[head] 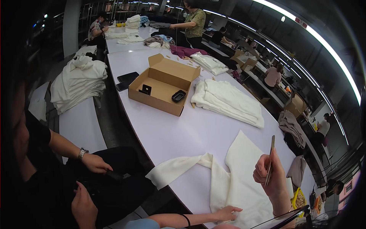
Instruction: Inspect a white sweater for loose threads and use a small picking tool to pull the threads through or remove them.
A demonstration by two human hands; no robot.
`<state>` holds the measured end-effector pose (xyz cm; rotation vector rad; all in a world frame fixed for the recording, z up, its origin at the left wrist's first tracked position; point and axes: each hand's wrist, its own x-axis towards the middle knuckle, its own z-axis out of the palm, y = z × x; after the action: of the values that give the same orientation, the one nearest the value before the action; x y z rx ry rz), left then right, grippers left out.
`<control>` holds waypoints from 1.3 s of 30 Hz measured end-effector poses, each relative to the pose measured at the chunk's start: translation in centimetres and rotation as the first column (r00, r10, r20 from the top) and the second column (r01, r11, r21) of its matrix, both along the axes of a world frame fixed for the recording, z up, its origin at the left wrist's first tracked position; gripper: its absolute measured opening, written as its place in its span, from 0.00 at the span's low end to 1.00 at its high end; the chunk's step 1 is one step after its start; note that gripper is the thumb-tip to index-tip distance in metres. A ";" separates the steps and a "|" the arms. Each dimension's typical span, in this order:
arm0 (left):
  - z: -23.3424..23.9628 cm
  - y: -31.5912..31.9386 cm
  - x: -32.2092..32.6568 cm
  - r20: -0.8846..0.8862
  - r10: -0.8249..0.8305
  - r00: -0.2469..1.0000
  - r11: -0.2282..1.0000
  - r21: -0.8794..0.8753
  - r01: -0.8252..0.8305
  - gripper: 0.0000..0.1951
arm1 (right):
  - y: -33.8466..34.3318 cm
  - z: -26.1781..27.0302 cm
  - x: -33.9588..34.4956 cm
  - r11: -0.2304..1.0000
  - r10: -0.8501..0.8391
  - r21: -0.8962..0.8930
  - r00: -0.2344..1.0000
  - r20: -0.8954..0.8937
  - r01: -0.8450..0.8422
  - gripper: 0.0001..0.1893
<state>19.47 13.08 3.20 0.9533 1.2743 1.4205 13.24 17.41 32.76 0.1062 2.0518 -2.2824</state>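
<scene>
My right hand (pixel 271 174) is raised over the table's right side, with metal tweezers (pixel 269 163) upright between thumb and curled fingers. Below it lies a white knit garment (pixel 246 169), spread on the white table (pixel 171 137). One narrow sleeve (pixel 183 169) folds out to the left and hangs past the near edge. My left hand (pixel 228 213) rests on the lower part of this garment near the bottom of the view. Whether its fingers pinch the fabric is hard to see.
Farther up the table are an open cardboard box (pixel 160 106) holding small black items, folded white garments (pixel 226 100) and black flat devices (pixel 127 80). A person in black (pixel 57 171) sits close at left. A yellow-rimmed basket (pixel 299 199) stands at right; eyeglasses (pixel 306 211) show below.
</scene>
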 end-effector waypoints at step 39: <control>5.5 -4.9 -5.1 0.346 0.189 0.919 0.959 -0.266 -0.097 0.30 | 1.8 -24.4 17.7 0.762 -0.638 -0.167 0.770 -0.025 0.626 0.12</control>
<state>14.35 8.18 8.74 0.4063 1.2149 1.4336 30.99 19.17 8.38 0.8410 2.0958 -2.8409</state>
